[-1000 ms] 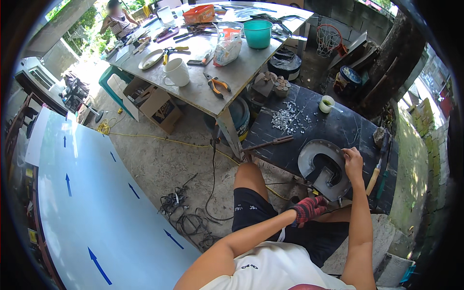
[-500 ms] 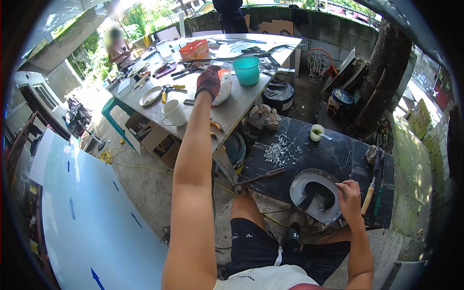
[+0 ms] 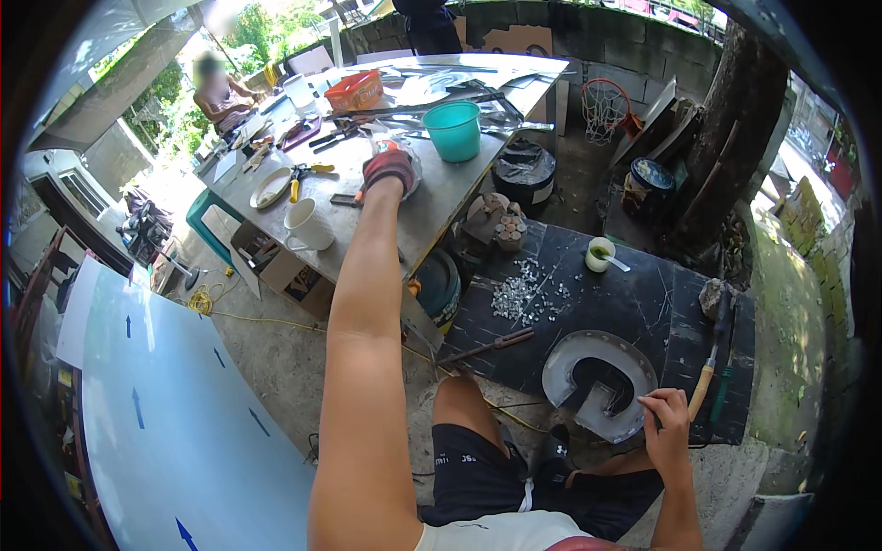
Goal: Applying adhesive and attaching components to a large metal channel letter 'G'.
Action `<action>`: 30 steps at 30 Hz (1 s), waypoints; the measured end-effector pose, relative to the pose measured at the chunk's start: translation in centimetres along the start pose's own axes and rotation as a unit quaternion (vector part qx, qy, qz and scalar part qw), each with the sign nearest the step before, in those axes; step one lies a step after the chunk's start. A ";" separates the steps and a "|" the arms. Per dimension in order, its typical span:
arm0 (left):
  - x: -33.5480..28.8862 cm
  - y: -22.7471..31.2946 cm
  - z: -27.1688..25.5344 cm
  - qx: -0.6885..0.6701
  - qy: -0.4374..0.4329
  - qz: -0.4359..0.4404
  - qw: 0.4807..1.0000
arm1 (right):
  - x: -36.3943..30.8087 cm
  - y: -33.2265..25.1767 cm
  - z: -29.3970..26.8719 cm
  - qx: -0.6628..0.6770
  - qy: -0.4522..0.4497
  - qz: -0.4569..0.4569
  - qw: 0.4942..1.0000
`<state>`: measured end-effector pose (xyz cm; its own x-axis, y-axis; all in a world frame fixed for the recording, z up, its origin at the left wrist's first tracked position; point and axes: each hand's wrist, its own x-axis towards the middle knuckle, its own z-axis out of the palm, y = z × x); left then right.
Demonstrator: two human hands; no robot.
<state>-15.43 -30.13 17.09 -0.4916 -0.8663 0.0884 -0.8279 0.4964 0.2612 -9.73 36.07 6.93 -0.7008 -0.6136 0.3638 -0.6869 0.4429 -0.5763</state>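
A low black desk (image 3: 634,303) with pale veins stands on a concrete floor (image 3: 266,367) in an open yard. A taller grey desk (image 3: 441,207) rises beyond and to the left of the black desk, carrying a green bucket (image 3: 452,136), a white mug (image 3: 312,226) and scattered tools. A tree trunk (image 3: 735,138) stands past the black desk's far right corner, and a block wall (image 3: 643,64) runs well behind it.

The curved metal piece (image 3: 562,365) lies at the near edge of the black desk. The bare right hand (image 3: 669,422) is just at its right rim, thumb and forefinger bent close together; I cannot tell whether they pinch anything. The left hand (image 3: 390,169), in a red and black glove, reaches beyond and left of the black desk onto a plastic bag (image 3: 392,144); its fingers are hidden, so I cannot tell how they are set.

The metal piece is dull grey and C-shaped, with small dots along its rim. The bag looks clear, with orange-red and white on it.
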 end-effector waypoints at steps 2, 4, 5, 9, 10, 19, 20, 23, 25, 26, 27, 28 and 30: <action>-1.5 3.3 0.9 0.063 -0.098 0.022 0.993 | -0.3 0.1 -0.2 -0.015 0.010 0.005 1.000; -3.8 4.1 -0.1 -0.015 -0.062 -0.051 0.997 | -0.4 0.0 -0.2 -0.007 -0.006 -0.002 1.000; -0.8 2.6 2.0 0.016 -0.060 -0.021 0.998 | -0.3 0.1 0.0 -0.002 -0.004 -0.007 1.000; 4.1 -0.5 5.1 0.101 -0.048 0.083 0.990 | -0.5 0.2 0.3 0.006 -0.004 0.004 1.000; 4.2 -0.1 5.3 0.015 -0.048 0.045 0.998 | -0.5 0.2 0.4 0.009 -0.001 0.010 1.000; 4.7 -0.1 7.8 0.093 0.031 0.106 0.990 | 0.2 -0.1 1.0 0.017 -0.012 0.001 1.000; 0.8 3.1 5.8 0.037 0.012 0.091 0.995 | -0.3 -0.2 0.7 0.005 0.007 0.021 1.000; -0.3 -0.2 3.1 -0.050 0.123 0.114 0.985 | -0.3 -0.6 0.3 0.002 0.006 0.010 1.000; 1.0 -2.6 2.9 -0.181 0.197 0.120 0.956 | -0.1 -0.8 0.1 0.010 -0.007 0.009 1.000; 1.0 -2.4 2.4 -0.271 0.199 0.129 0.933 | -0.1 -0.8 0.1 0.006 -0.005 0.023 1.000; 1.5 -2.6 2.0 -0.314 0.214 0.108 0.919 | -0.1 -0.9 0.1 0.006 -0.004 0.019 1.000; 1.0 -2.0 1.5 -0.331 0.220 0.108 0.911 | -0.2 -0.9 0.1 0.004 -0.007 0.025 1.000; 0.2 -1.6 0.5 -0.445 0.156 0.048 0.881 | -0.2 -1.1 0.2 0.004 -0.004 0.027 1.000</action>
<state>-14.41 -31.08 16.19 -0.3351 -0.8647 0.3741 -0.1795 0.4484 0.8756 -8.79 35.58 7.38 -0.7349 -0.5942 0.3270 -0.6470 0.4695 -0.6008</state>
